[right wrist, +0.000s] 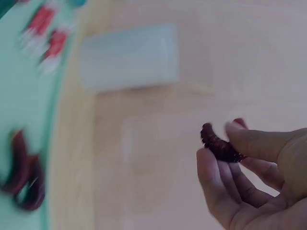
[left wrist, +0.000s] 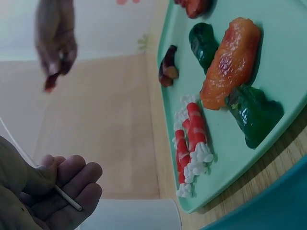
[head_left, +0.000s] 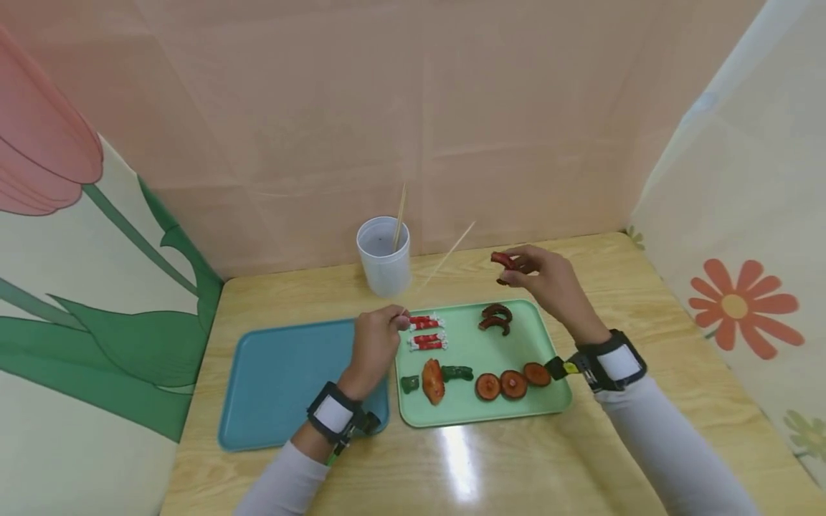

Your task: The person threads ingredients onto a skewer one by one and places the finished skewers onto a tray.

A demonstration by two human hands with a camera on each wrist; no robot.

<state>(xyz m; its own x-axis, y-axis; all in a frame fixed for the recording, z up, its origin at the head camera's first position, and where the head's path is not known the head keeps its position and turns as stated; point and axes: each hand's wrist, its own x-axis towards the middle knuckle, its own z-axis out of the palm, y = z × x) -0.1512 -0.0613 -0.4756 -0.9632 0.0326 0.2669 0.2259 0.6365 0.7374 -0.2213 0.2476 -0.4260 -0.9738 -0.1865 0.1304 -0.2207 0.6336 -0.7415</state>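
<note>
My left hand pinches a thin wooden skewer between thumb and fingers, above the left end of the green tray. The skewer slants up and away to the right; its blunt end crosses the fingers in the left wrist view. Beyond the tray's far right side, my right hand pinches a curved dark-red food piece with a bumpy edge, like an octopus tentacle. A red bit shows behind the thumb; whether it belongs to the same piece I cannot tell. The skewer and curved piece are apart.
On the green tray lie curved brown pieces, red-and-white wrapped rolls, an orange wing-like piece, green pepper pieces and round brown mushroom-like slices. A blue tray sits left. Behind stands a white cup holding skewers.
</note>
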